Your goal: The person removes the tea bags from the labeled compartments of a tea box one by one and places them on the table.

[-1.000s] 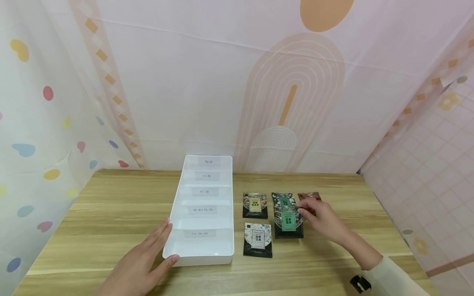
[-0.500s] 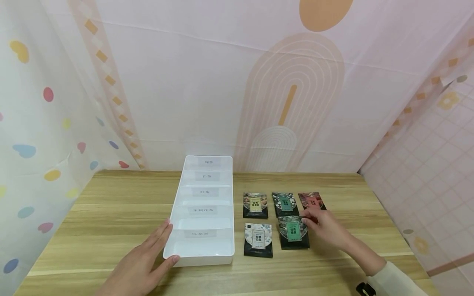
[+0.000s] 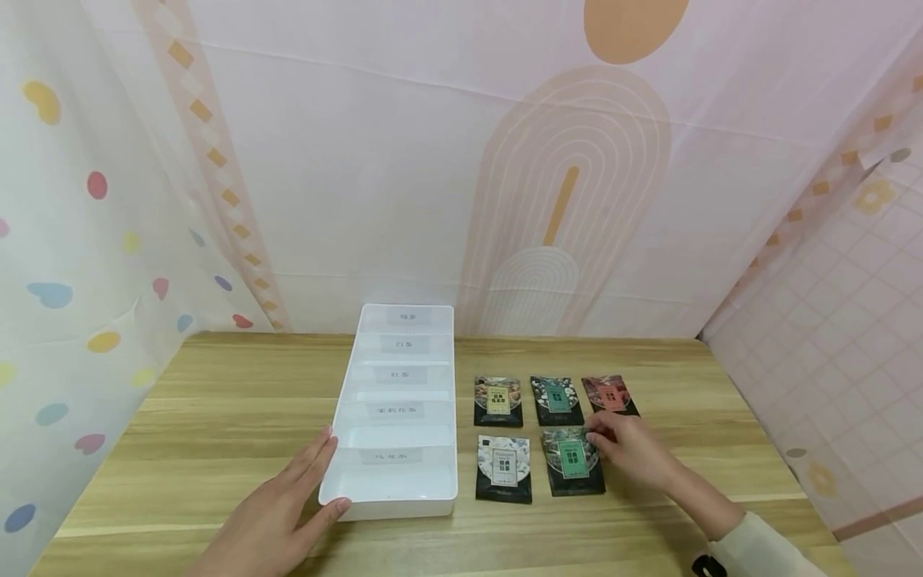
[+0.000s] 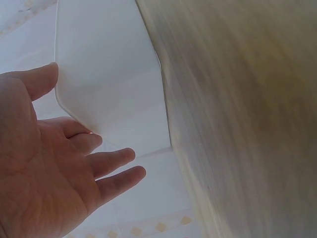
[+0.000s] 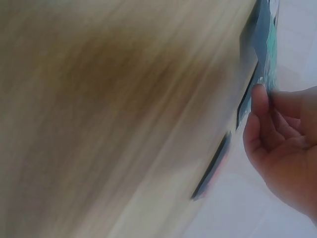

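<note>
My right hand [image 3: 638,453] pinches the upper right corner of a green-labelled tea sachet [image 3: 572,462] between thumb and fingertips. In the right wrist view that sachet [image 5: 260,39] is seen nearly edge-on, tilted up from the table. A white box [image 3: 389,509] with several labelled compartments stands to the left of the sachets. Against its near left corner rests my left hand [image 3: 267,513], fingers along the side and thumb at the front. The left wrist view shows those fingers [image 4: 116,161] loosely extended beside the box wall [image 4: 109,74].
Beside the held sachet lies a white-labelled sachet [image 3: 503,470]. Behind are a yellow-labelled sachet [image 3: 497,401], a teal-labelled one [image 3: 558,401] and a red-labelled one [image 3: 610,395]. The wooden table [image 3: 238,401] ends at a patterned curtain [image 3: 346,176].
My right hand has drawn the green-labelled sachet toward me and slightly right, off the teal-labelled one, which is now uncovered. The left hand and the box have stayed put.
</note>
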Available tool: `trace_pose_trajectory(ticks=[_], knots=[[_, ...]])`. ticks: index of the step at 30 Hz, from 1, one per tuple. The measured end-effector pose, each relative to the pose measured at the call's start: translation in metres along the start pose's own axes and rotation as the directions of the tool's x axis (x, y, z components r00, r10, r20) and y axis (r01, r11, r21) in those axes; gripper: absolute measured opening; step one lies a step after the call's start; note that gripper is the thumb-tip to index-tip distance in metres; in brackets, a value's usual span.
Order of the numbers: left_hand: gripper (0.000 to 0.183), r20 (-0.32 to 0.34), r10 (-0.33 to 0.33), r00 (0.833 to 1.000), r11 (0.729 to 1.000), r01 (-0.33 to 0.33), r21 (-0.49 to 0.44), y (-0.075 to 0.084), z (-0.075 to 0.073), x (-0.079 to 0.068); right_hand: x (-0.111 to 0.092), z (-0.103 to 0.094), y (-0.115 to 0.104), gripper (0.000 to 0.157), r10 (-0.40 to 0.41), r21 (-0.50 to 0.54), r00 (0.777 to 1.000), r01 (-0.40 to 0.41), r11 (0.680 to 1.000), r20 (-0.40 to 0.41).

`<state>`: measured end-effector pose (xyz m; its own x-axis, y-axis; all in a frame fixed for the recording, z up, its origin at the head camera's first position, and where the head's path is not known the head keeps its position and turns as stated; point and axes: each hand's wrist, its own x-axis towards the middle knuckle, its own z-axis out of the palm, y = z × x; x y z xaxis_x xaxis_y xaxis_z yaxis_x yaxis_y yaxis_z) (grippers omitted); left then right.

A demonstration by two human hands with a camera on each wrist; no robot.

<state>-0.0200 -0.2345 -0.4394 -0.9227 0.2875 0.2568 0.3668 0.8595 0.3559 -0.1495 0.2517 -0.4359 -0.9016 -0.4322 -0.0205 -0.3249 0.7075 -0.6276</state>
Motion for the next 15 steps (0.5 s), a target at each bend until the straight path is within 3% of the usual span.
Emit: trace_pose_trajectory(ticks=[15], knots=[[0.074, 0.001, -0.010, 1.000, 1.000, 0.010, -0.001, 0.0027, -0.0017, -0.0004, -0.0020, 0.0025, 0.0080, 0.008, -0.020, -0.050, 1.000, 0.020, 0.999, 0.010]])
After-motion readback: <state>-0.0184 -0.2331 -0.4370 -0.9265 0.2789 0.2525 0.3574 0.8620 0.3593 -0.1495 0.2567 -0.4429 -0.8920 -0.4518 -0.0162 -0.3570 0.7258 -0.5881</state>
